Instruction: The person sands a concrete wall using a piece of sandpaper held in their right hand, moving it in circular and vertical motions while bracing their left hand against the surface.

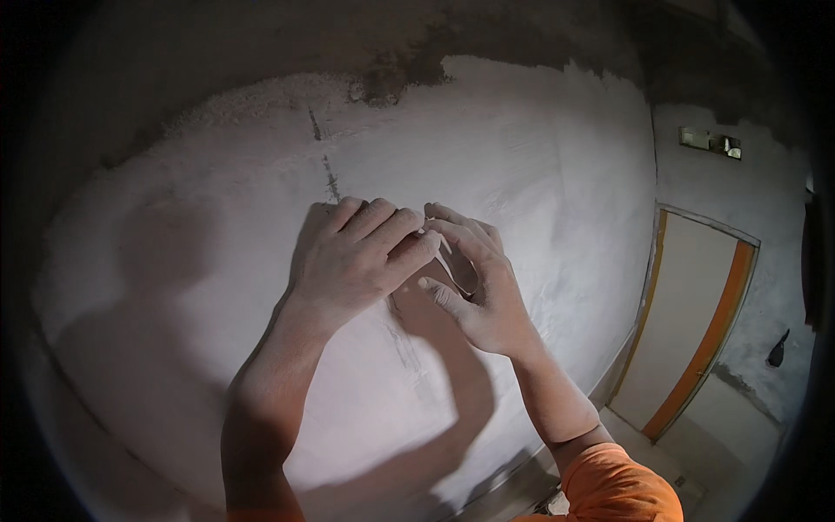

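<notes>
Both hands are raised close together before a plastered wall coated in whitish filler, with bare grey patches along its upper part. My left hand, dusted with white powder, has its fingers curled, and its fingertips come near those of the other hand. What lies under its palm is hidden. My right hand, also dusty, is half curled with its thumb apart from the fingers. A thin curved edge shows between its thumb and fingers; whether that is a held sheet or a shadow I cannot tell. A dark vertical streak marks the wall above the hands.
At the right, a pale door with an orange stripe stands in the adjoining wall. A small vent opening is above it, and a dark object hangs on the wall beside it. Shadows of a head and arms fall on the plastered wall.
</notes>
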The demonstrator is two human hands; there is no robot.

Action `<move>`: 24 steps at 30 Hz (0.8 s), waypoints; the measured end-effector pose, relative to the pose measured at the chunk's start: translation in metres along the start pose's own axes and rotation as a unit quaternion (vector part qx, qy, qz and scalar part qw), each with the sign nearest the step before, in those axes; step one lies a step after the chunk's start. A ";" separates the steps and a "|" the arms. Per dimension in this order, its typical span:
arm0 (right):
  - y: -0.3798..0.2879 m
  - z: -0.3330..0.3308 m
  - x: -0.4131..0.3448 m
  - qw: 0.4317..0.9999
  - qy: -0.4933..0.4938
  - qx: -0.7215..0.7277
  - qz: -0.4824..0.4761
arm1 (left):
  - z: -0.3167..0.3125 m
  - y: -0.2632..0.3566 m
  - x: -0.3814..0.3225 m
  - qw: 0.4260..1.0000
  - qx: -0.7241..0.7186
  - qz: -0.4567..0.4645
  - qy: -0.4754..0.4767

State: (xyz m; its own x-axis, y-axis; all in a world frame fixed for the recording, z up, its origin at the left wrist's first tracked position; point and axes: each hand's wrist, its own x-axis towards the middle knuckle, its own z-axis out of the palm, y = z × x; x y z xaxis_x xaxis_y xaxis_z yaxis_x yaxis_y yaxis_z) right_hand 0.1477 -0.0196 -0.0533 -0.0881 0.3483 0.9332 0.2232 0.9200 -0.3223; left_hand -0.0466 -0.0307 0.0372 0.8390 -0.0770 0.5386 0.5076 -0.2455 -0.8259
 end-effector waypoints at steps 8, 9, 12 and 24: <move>0.013 0.010 0.005 0.986 0.037 0.155 0.044 | 0.002 -0.001 0.001 0.999 0.001 -0.017 -0.030; 0.013 0.011 0.005 0.980 0.030 0.186 0.064 | 0.002 -0.002 -0.001 0.999 0.002 -0.016 -0.031; 0.025 0.009 0.005 0.988 0.015 0.149 0.038 | 0.007 -0.001 -0.004 1.000 -0.021 -0.014 -0.009; 0.016 0.017 0.006 0.990 0.106 0.091 -0.019 | 0.003 0.000 0.000 0.999 -0.016 -0.027 0.014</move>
State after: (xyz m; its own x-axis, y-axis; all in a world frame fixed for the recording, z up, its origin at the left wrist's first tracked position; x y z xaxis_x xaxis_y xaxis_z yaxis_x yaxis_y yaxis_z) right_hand 0.1341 0.0007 -0.0558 0.1162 0.2853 0.9514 0.0431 0.9555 -0.2918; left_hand -0.0460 -0.0273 0.0363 0.8041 -0.0899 0.5876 0.5455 -0.2815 -0.7895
